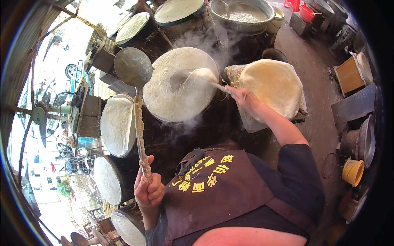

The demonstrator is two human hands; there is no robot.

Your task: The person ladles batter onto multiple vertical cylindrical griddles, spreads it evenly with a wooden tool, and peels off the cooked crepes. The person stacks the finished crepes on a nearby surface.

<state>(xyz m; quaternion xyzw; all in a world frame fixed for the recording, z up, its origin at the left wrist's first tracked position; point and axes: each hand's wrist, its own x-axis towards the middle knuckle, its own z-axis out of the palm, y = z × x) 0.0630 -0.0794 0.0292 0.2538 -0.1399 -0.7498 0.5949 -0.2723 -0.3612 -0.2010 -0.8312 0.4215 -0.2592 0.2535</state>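
My left hand is closed around the long, batter-caked handle of a metal ladle, its bowl raised at the left edge of a steaming round griddle. Pale batter covers that griddle in a wide sheet, with a darker patch near its middle. My right hand grips a thin-handled spreader; its head, at the right part of the batter, is whitish and blurred by steam, so its shape is unclear. Just beyond my right wrist lies a stack of round, thin flatbreads on a plastic-covered stand.
More round griddles stand at left, one with a pale sheet, another below it. Further ones sit at the back beside a large metal basin of batter. A fan is far left, a yellow bucket far right.
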